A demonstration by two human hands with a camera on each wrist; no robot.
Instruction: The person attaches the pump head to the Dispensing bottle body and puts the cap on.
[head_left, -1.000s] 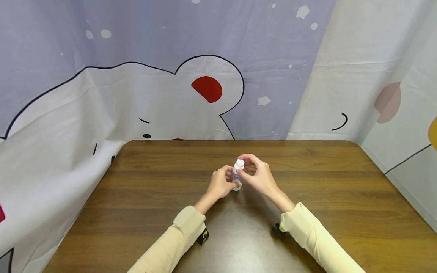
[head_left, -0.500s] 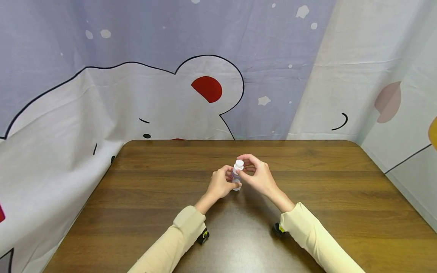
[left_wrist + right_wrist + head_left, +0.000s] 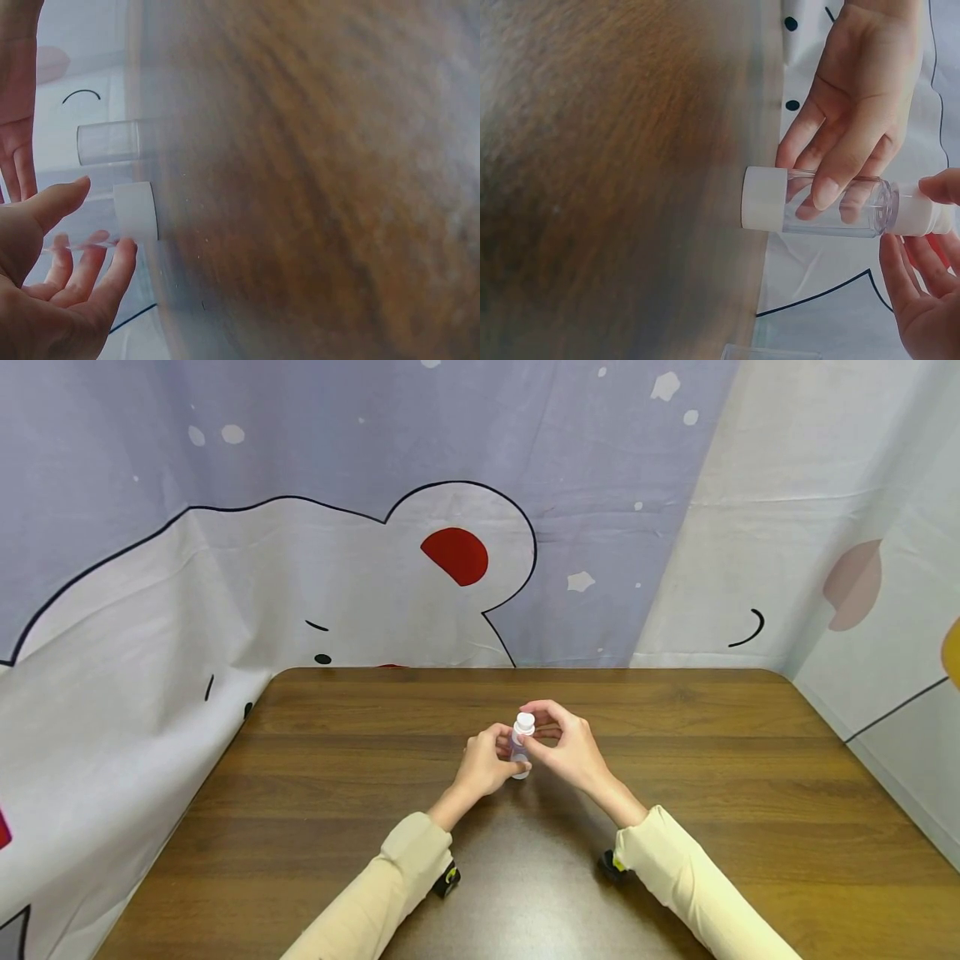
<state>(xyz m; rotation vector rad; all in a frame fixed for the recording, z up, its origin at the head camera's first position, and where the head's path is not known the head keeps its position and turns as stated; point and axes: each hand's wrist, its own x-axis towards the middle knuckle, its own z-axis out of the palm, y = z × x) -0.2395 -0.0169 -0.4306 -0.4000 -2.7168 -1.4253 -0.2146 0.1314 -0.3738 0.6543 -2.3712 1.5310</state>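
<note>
Left hand grips the clear plastic cylindrical bottle round its body; right hand pinches its white cap. It stands upright on the brown wooden table, long axis vertical, cap upward.

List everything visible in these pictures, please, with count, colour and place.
Table: 1, brown, across the foreground
Printed cloth: count unclear, lilac and white, behind and beside the table
Bottle: 1, clear with white ends, held upright near mid-table
Cylinder: 1, clear, beside the bottle, not touching it
Sleeves: 2, cream, reaching over the table
Wrist devices: 2, black and yellow-green, by the sleeves
Left hand: 1, bare, round the bottle's body
Right hand: 1, bare, holding the bottle's upper end
</note>
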